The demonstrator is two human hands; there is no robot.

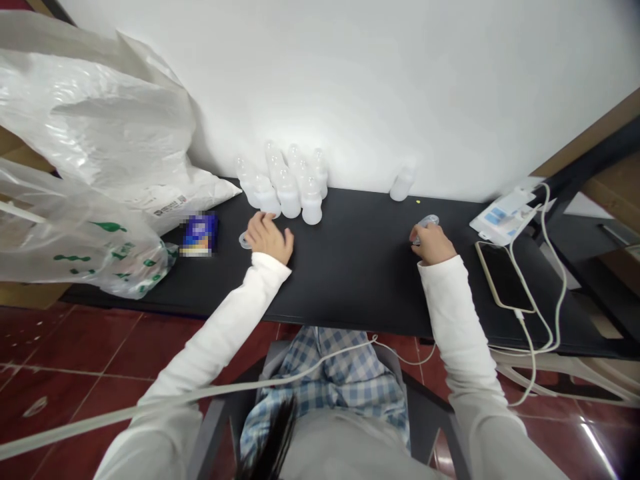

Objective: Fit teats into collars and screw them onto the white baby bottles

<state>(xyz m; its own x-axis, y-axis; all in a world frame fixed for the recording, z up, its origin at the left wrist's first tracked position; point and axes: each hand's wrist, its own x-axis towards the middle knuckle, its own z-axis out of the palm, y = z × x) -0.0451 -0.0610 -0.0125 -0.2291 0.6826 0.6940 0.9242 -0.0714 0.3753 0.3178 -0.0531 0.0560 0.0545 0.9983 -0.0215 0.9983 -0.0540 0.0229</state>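
Observation:
My left hand rests on the black table with its thumb spread away from the fingers. A small clear round piece shows beside its outer edge, partly covered. The fingertips reach close to the front of a group of white translucent bottles with rounded clear tops; whether they touch is hard to tell. My right hand is closed on a clear plastic piece, which sticks out past the fingers. A single white bottle stands farther back against the wall.
A blue packet and large plastic bags occupy the left. At right lie a phone on a white cable and a white box with blue print. A yellow speck is near the wall. The table's front edge is above my lap.

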